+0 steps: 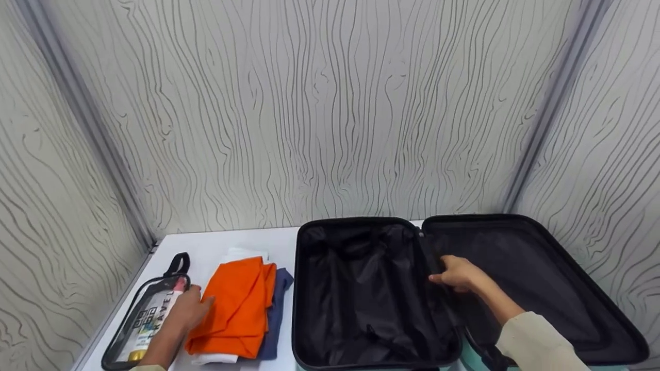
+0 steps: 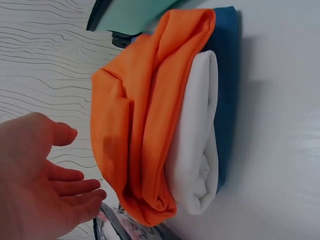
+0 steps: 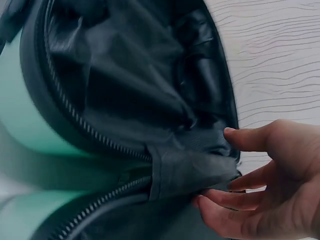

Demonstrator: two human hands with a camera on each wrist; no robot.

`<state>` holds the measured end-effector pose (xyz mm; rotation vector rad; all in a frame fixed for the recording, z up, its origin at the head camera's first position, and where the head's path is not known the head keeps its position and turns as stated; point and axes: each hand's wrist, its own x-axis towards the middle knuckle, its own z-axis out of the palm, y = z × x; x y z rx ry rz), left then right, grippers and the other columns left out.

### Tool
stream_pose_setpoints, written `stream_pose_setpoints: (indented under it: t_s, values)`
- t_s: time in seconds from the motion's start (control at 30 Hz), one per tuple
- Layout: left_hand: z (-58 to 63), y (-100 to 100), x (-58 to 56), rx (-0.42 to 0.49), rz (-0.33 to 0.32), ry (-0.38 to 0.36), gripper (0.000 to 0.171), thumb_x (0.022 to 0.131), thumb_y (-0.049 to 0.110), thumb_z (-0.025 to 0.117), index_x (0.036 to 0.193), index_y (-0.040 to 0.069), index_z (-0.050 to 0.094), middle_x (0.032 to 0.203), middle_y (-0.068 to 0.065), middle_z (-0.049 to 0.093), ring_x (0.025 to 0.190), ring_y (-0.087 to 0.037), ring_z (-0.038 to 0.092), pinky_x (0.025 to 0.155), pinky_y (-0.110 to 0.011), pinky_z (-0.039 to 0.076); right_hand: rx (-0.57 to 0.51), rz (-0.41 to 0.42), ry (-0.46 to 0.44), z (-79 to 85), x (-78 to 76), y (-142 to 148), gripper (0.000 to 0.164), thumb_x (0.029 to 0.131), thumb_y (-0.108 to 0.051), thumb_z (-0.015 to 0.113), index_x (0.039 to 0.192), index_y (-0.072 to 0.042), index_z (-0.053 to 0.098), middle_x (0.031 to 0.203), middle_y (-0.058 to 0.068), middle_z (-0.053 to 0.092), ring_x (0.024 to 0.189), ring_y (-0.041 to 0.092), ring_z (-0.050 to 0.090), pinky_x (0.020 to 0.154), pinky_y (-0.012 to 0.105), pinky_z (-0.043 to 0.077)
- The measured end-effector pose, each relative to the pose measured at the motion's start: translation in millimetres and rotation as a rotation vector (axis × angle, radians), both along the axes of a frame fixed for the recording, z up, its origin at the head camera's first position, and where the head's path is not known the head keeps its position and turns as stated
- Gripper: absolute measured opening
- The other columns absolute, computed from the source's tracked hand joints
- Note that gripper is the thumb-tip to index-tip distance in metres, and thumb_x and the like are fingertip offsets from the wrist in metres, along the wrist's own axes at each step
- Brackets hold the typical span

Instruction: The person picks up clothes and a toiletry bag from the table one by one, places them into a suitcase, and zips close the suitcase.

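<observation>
My left hand (image 1: pixel 192 310) hovers between a clear toiletry bag (image 1: pixel 116 348) and a stack of folded clothes, its fingers spread and holding nothing. Topping the stack is an orange garment (image 2: pixel 135 115), with a white garment (image 2: pixel 192 145) and a dark blue garment (image 2: pixel 227 90) beneath. To the right, a mint-green suitcase (image 3: pixel 15 95) lies unfolded, its black lined halves facing up. Over the fabric strip (image 3: pixel 192 172) joining the halves is my right hand (image 1: pixel 459 273). Its thumb and fingertips are at opposite edges of that strip, loosely bent without a grip.
The suitcase's left half (image 1: pixel 361 288) is a deep lined shell beside the clothes. Its right half (image 1: pixel 536 288) extends to the right side wall. A white table (image 1: pixel 206 246) carries everything, with a wood-patterned wall (image 1: pixel 319 118) behind. Inside the toiletry bag are bottles.
</observation>
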<state>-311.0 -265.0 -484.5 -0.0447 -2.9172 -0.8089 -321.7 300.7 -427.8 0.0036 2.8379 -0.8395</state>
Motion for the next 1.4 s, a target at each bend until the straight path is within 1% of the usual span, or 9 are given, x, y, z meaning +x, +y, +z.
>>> stream_pose_setpoints:
  t_s: [0.13,0.23,0.37,0.57,0.7,0.87,0.97,1.13,1.4]
  values:
    - [-2.8,-3,-6.0,-0.016,0.024,-0.127,0.037,0.089,0.019,0.054,0.098,-0.017,0.051,0.076,-0.015,0.052,0.068,-0.026,0.049,0.063,-0.037,0.043,0.021,-0.019,-0.032,-2.5,-6.0,-3,0.043,0.081,-0.019,0.071,0.108,0.008,0.051,0.098,0.022,0.055,0.074,0.025,0.056,0.055,0.033,0.051]
    - [-5.4,-2,-10.6,-0.006,0.033,-0.178,0.043,0.089,0.023,0.054,0.099,-0.018,0.051,0.078,-0.016,0.052,0.069,-0.026,0.050,0.065,-0.037,0.043,0.019,-0.021,-0.059,-2.6,-8.3,0,0.040,0.081,-0.016,0.072,0.106,0.005,0.049,0.100,0.021,0.053,0.078,0.027,0.055,0.056,0.034,0.052]
    - [-14.0,-1,-14.9,0.025,0.040,-0.190,0.050,0.087,0.029,0.057,0.096,-0.020,0.052,0.083,-0.023,0.058,0.074,-0.031,0.054,0.073,-0.044,0.046,0.004,-0.016,-0.087,-1.4,-9.4,4,0.047,0.080,-0.016,0.072,0.111,0.005,0.044,0.108,0.026,0.049,0.083,0.031,0.054,0.056,0.036,0.053]
    - [-23.8,-8,-20.1,0.167,0.095,-0.262,0.062,0.080,0.031,0.064,0.105,-0.024,0.047,0.092,-0.028,0.058,0.082,-0.034,0.054,0.085,-0.048,0.045,-0.024,0.002,-0.111,-2.5,-10.7,3,0.052,0.081,-0.017,0.072,0.116,0.004,0.040,0.114,0.031,0.044,0.081,0.031,0.055,0.056,0.038,0.054]
    - [-21.3,-8,-25.5,0.289,0.105,-0.269,0.046,0.075,0.020,0.065,0.100,-0.017,0.054,0.087,-0.019,0.059,0.078,-0.028,0.053,0.079,-0.041,0.046,-0.012,0.012,-0.133,-3.3,-10.8,1,0.064,0.082,-0.018,0.071,0.128,0.005,0.034,0.124,0.037,0.039,0.083,0.033,0.057,0.055,0.036,0.053]
    - [-14.3,-6,-34.2,0.396,0.055,-0.292,0.034,0.074,0.010,0.062,0.097,-0.014,0.056,0.087,-0.013,0.057,0.078,-0.024,0.052,0.075,-0.032,0.043,0.006,0.010,-0.153,-2.4,-11.9,-2,0.083,0.082,-0.014,0.070,0.140,0.011,0.018,0.134,0.042,0.029,0.085,0.035,0.057,0.054,0.035,0.053]
    - [-11.5,-10,-37.6,0.462,0.027,-0.352,0.036,0.078,0.009,0.060,0.105,-0.014,0.053,0.092,-0.014,0.056,0.082,-0.023,0.053,0.079,-0.033,0.043,0.007,-0.002,-0.157,-1.2,-14.2,-2,0.067,0.081,-0.012,0.070,0.131,0.011,0.032,0.122,0.039,0.042,0.073,0.029,0.061,0.055,0.038,0.054]
    - [-10.4,-13,-35.9,0.591,0.000,-0.437,0.043,0.085,0.010,0.059,0.117,-0.015,0.046,0.099,-0.014,0.058,0.085,-0.021,0.057,0.083,-0.037,0.048,0.012,-0.018,-0.172,-0.5,-17.7,-1,0.037,0.078,-0.010,0.068,0.104,0.006,0.047,0.094,0.020,0.054,0.060,0.024,0.062,0.055,0.038,0.055]
    - [-1.2,-4,-39.6,0.695,-0.021,-0.457,0.048,0.088,0.009,0.058,0.127,-0.013,0.039,0.105,-0.016,0.058,0.087,-0.022,0.060,0.082,-0.038,0.052,0.063,-0.015,-0.152,-1.5,-21.2,-1,0.035,0.078,-0.012,0.072,0.098,0.007,0.049,0.093,0.022,0.055,0.057,0.025,0.063,0.053,0.036,0.055]
